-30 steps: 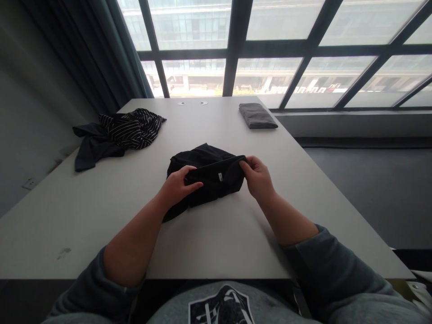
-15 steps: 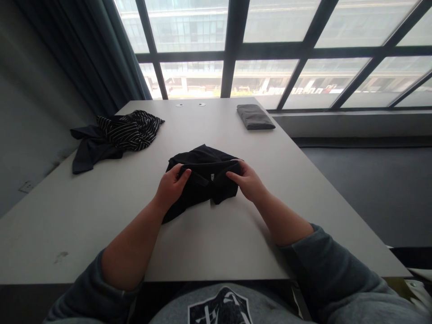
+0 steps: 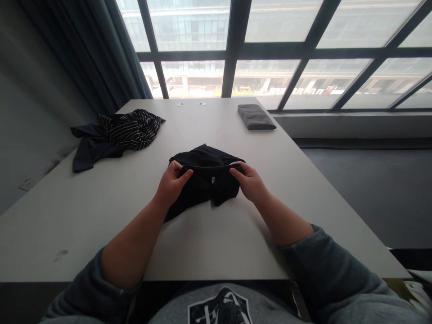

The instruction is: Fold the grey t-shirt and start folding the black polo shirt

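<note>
A black garment point(image 3: 205, 184) lies bunched on the table in front of me, and I cannot tell its exact kind. Its near upper edge, a band, is drawn straight between my hands. A small white tag shows on the cloth just below that edge. My left hand point(image 3: 173, 182) pinches the left end of the band, thumb on the near side. At the right end, my right hand point(image 3: 248, 180) grips the band the same way. Folds of cloth hide most of the fingers behind it.
On the white table point(image 3: 202, 247), a striped black-and-white garment point(image 3: 135, 130) and dark cloth point(image 3: 94, 146) lie crumpled at the far left. A folded grey cloth point(image 3: 256, 117) sits at the far right. Windows point(image 3: 192, 76) and a dark curtain point(image 3: 91, 49) stand behind.
The band between my hands is pulled straighter and flatter. My right hand has moved slightly to the right; my left hand has barely shifted.
</note>
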`<state>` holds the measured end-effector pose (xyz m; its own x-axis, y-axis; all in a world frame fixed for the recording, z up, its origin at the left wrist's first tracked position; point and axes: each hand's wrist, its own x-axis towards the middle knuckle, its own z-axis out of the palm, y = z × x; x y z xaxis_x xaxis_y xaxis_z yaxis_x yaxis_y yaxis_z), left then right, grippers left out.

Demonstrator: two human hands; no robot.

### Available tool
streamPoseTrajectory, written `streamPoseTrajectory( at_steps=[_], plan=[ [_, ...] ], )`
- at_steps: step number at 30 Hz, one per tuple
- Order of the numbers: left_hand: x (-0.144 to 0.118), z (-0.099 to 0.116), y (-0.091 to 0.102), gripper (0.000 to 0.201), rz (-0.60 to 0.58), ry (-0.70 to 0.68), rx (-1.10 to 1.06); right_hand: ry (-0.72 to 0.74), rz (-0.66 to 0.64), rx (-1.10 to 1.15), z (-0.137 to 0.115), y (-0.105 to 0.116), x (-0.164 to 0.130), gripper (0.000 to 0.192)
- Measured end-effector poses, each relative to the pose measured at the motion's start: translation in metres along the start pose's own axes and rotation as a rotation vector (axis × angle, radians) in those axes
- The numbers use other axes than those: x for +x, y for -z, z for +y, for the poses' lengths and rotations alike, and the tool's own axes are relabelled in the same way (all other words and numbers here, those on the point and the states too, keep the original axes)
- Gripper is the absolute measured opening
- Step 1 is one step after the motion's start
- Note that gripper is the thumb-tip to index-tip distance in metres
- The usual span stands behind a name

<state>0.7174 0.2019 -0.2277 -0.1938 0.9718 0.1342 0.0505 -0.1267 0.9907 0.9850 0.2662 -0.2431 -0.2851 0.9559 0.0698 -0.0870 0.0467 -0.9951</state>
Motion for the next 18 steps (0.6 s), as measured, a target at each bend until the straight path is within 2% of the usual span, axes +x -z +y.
streamPoseTrajectory(
  at_steps=[6, 9, 13, 15, 18],
  plan=[
    [0.000, -0.003, -0.002, 0.041, 0.007, -0.024, 0.048, -0.013, 0.040, -0.021, 0.000, -0.001, -0.001, 0.037],
    [-0.001, -0.003, -0.001, 0.030, -0.047, -0.155, 0.235, -0.058, 0.033, -0.007, 0.000, -0.003, -0.001, 0.039],
    [-0.002, 0.003, 0.003, 0.016, -0.269, -0.437, 0.611, -0.039, 0.057, -0.062, 0.001, -0.003, 0.000, 0.039],
    [-0.002, 0.006, 0.006, 0.017, -0.391, -0.498, 0.728, -0.014, 0.043, -0.140, 0.001, -0.002, 0.000, 0.037],
    [-0.001, 0.008, 0.009, 0.015, -0.474, -0.539, 0.828, 0.075, 0.001, -0.346, -0.004, 0.000, -0.002, 0.030]
  ],
)
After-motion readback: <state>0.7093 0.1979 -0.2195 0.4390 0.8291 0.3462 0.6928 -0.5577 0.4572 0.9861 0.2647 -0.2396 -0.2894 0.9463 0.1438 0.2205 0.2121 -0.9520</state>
